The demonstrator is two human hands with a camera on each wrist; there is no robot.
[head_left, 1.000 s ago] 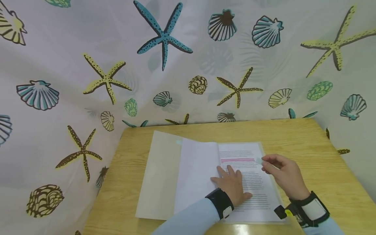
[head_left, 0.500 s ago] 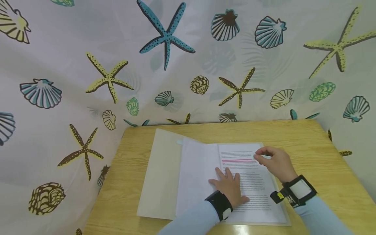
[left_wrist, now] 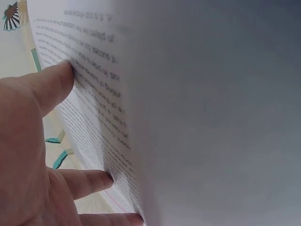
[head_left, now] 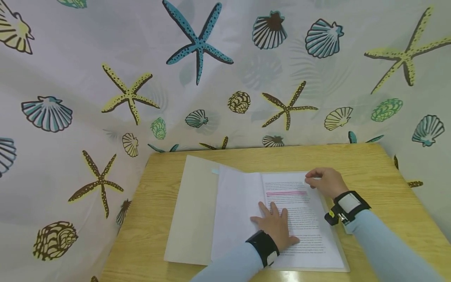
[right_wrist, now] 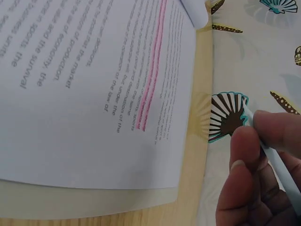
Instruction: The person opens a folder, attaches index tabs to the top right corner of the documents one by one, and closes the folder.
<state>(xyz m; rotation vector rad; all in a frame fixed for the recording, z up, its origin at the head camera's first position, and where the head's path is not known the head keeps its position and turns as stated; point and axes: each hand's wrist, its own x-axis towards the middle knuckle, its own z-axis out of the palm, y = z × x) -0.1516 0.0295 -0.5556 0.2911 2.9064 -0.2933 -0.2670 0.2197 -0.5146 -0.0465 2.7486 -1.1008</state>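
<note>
A bound booklet (head_left: 230, 219) lies open on the wooden table, its right page (head_left: 310, 219) printed, with pink highlighted lines (head_left: 286, 193) near the top. My left hand (head_left: 275, 227) rests on this page with fingers spread, close to the fold; its fingertips touch the paper in the left wrist view. My right hand (head_left: 327, 182) is over the page's upper right edge. Between thumb and fingers it pinches a pale blue sticky note (right_wrist: 277, 165), seen nearly edge-on in the right wrist view and mostly hidden by the fingers in the head view.
Another pale blue tab (head_left: 215, 171) sticks out at the left page's upper edge, over the cream cover (head_left: 193, 211). A small pale item (head_left: 348, 229) is partly hidden beneath the right wrist. Behind the wooden table (head_left: 148, 219) hangs a curtain (head_left: 211, 94) with seashells and starfish.
My right hand has moved left and up with the sticky note, from beside the highlighted lines to the page's upper right edge. My left hand stays on the page.
</note>
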